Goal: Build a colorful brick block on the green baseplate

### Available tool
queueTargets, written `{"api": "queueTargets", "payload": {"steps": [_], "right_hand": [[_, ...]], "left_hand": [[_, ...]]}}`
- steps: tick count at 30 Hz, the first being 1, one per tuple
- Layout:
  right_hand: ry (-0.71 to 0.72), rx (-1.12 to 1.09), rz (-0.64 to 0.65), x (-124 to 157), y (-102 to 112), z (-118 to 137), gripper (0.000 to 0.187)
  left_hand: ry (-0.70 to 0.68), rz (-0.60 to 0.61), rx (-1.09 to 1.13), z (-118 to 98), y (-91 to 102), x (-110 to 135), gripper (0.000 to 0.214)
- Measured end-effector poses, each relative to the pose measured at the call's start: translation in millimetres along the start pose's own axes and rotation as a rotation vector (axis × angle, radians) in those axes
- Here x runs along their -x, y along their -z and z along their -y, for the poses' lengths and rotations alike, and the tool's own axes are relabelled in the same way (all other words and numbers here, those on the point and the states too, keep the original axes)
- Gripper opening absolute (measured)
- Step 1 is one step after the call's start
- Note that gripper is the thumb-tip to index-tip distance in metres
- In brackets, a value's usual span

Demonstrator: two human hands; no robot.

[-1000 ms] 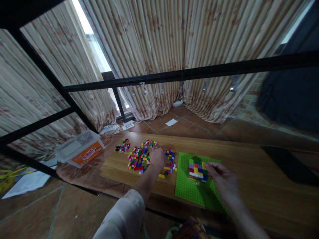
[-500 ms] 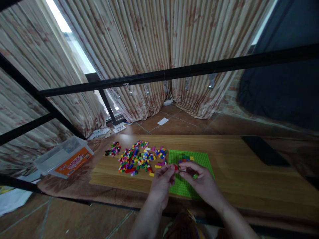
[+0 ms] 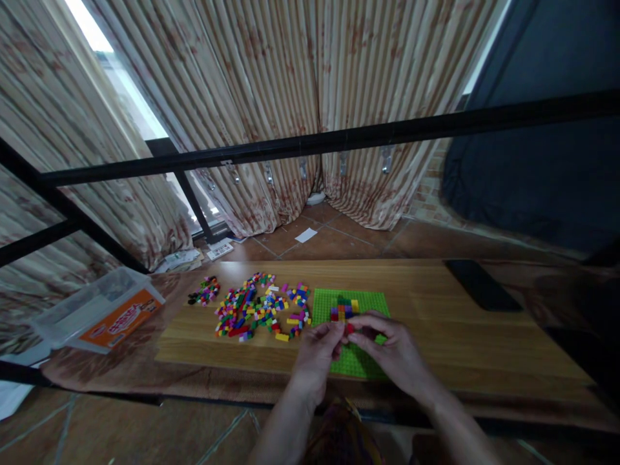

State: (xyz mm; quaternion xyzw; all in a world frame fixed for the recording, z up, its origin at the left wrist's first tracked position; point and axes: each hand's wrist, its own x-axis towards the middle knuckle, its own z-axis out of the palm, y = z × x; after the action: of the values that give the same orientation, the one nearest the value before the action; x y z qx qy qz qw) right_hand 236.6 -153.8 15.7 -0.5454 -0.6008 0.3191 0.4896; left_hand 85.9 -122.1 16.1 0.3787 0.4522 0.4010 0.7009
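Between the fingertips of both hands is a small red brick (image 3: 349, 329), held over the front part of a green baseplate (image 3: 323, 298). My left hand (image 3: 317, 352) pinches it from the left, thumb and fingers closed. From the other side my right hand (image 3: 387, 342) grips it with thumb and forefinger, the other fingers curled. Fingers partly cover the brick, so its exact shape is hard to tell. Behind the hands, a cluster of coloured bricks (image 3: 345, 307) sits on the baseplate, with yellow, green, orange and purple ones showing. A bright green piece (image 3: 380, 339) shows beside the right palm.
Many loose bricks (image 3: 261, 307) lie spread left of the baseplate on the wooden board (image 3: 416, 284). A clear plastic box (image 3: 104, 310) with an orange label stands at far left. A black phone-like slab (image 3: 482, 284) lies at right. A dark metal bar (image 3: 271, 152) crosses behind.
The view has shifted, so the board and bricks sit further left in the picture. My two hands have come closer together around the red brick, and more of the brick cluster shows.
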Motion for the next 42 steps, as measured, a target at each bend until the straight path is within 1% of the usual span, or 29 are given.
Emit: {"api": "queueTargets", "payload": {"steps": [2,4,6,9,13,15,17,21,23,27,34,38,42], "right_hand": [[-0.084,0.031,-0.108,0.7,8.4,-17.3,0.021],[-0.181,0.007,-0.207,0.9,15.1,-35.4,0.024],[-0.249,-0.043,-0.243,0.7,18.2,-48.4,0.025],[-0.275,-0.099,-0.237,-0.2,15.2,-53.7,0.022],[-0.257,-0.119,-0.19,-2.1,3.6,-46.8,0.022],[-0.256,-0.112,-0.175,-2.3,-1.4,-43.6,0.023],[-0.252,-0.075,-0.183,-1.5,-4.4,-41.3,0.025],[-0.208,0.163,-0.209,2.2,-4.7,-38.3,0.029],[-0.153,0.273,-0.214,4.0,-4.0,-38.6,0.029],[-0.024,0.4,-0.228,5.6,-6.1,-43.9,0.029],[0.125,0.729,-0.281,10.8,-17.1,-51.8,0.03],[0.164,0.94,-0.297,16.5,-22.5,-52.5,0.031],[0.184,1.048,-0.277,20.6,-27.9,-53.7,0.034]], "left_hand": [[-0.075,-0.085,-0.099,3.0,1.1,-2.6,0.032],[-0.165,-0.17,-0.196,7.4,5.2,-7.9,0.027],[-0.239,-0.219,-0.275,12.7,10.9,-15.3,0.021],[-0.286,-0.257,-0.38,18.8,17.3,-26.6,0.021],[-0.299,-0.307,-0.497,21.4,16.7,-36.0,0.027],[-0.318,-0.305,-0.509,23.5,14.3,-38.8,0.027],[-0.337,-0.274,-0.495,27.4,12.0,-41.1,0.027],[-0.341,-0.195,-0.433,36.8,8.9,-43.9,0.028],[-0.322,-0.178,-0.387,39.9,8.1,-44.1,0.03],[-0.32,-0.171,-0.353,41.6,7.2,-43.1,0.031],[-0.286,-0.219,-0.445,38.1,2.1,-43.9,0.039],[-0.283,-0.269,-0.552,32.1,-5.6,-44.3,0.05],[-0.267,-0.32,-0.664,23.8,-14.5,-42.4,0.062]]}}
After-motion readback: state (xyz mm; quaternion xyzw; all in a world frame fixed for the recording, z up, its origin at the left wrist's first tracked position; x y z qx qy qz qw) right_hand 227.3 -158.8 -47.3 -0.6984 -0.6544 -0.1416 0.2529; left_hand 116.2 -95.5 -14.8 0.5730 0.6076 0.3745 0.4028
